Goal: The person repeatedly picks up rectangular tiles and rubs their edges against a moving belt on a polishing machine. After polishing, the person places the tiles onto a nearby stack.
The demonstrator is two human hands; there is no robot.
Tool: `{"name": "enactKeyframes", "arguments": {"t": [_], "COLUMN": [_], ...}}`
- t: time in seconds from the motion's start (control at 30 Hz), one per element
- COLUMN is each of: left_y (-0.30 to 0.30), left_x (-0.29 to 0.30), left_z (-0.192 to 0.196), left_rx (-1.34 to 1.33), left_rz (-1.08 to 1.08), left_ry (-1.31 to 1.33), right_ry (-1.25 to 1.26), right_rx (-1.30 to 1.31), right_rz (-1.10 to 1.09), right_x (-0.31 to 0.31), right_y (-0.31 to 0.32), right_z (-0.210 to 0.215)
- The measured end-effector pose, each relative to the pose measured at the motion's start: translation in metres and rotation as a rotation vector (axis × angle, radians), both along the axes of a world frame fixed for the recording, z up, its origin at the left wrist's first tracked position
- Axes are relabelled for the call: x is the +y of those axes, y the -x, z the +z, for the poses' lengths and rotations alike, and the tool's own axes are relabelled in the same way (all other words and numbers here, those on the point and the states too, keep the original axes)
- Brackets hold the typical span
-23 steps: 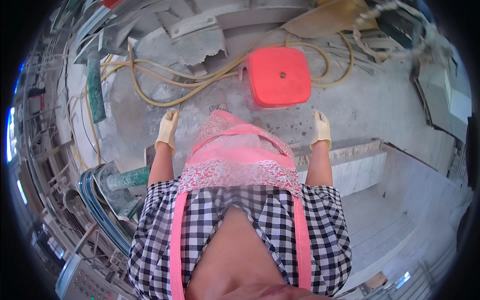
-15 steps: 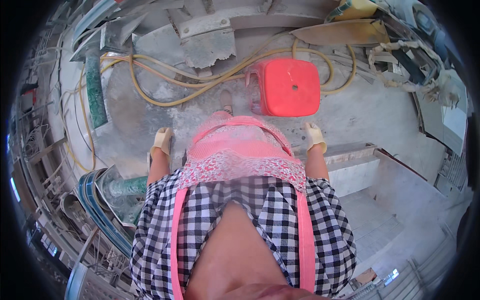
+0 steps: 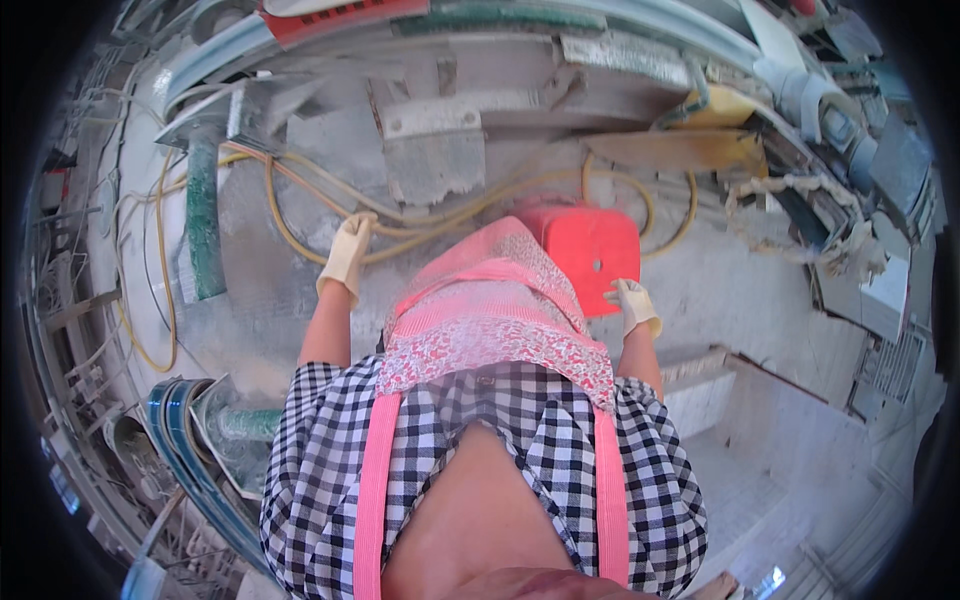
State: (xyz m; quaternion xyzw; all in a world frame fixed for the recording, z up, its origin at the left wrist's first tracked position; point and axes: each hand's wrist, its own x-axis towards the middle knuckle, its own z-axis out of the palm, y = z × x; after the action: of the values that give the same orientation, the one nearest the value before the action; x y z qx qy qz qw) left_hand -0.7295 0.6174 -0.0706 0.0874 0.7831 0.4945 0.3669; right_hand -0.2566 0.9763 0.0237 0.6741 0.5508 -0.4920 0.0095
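Note:
My left hand (image 3: 347, 252), in a cream glove, is held forward of my body with its fingers curled in and nothing visible in them. It shows above a yellow hose (image 3: 290, 222) that runs along the floor; I cannot see any grip on the hose. My right hand (image 3: 634, 306), gloved alike, is at the near right corner of a red plastic stool (image 3: 595, 245) with a hole in its seat. Its fingers are slightly apart and hold nothing; whether they touch the stool is unclear. My pink apron (image 3: 480, 320) hides part of the stool's left side.
Ahead stands a dusty machine frame (image 3: 540, 100) with a ragged flap (image 3: 435, 165) hanging from it. Green pipes (image 3: 203, 230) and a blue curved rail (image 3: 185, 430) are on the left. Dusty equipment (image 3: 880, 280) is at the right, and a low pale ledge (image 3: 700, 385) lies behind my right arm.
Both hands have swung forward, the left farther, up to the hose. My body has come nearer the stool, and the apron now overlaps it. The view has tilted up, showing more of the machine.

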Motion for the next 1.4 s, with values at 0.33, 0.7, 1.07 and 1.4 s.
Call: {"name": "enactKeyframes", "arguments": {"t": [0.33, 0.7, 1.07, 1.4], "left_y": [0.136, 0.144, 0.147, 0.162], "left_x": [0.026, 0.470, 0.622, 0.632], "left_z": [0.115, 0.262, 0.219, 0.236], "left_rx": [-0.099, 0.821, 0.946, 0.724], "left_rz": [-0.052, -0.684, -0.606, -0.616], "left_ry": [0.163, -0.509, 0.042, 0.060], "right_ry": [-0.359, -0.483, -0.553, -0.838], "right_rx": [0.232, 0.668, 0.503, 0.125], "right_rz": [-0.231, 0.079, 0.428, 0.631], "right_x": [0.054, 0.361, 0.641, 0.817], "right_y": [0.247, 0.473, 0.618, 0.782], "right_z": [0.152, 0.208, 0.161, 0.055]}}
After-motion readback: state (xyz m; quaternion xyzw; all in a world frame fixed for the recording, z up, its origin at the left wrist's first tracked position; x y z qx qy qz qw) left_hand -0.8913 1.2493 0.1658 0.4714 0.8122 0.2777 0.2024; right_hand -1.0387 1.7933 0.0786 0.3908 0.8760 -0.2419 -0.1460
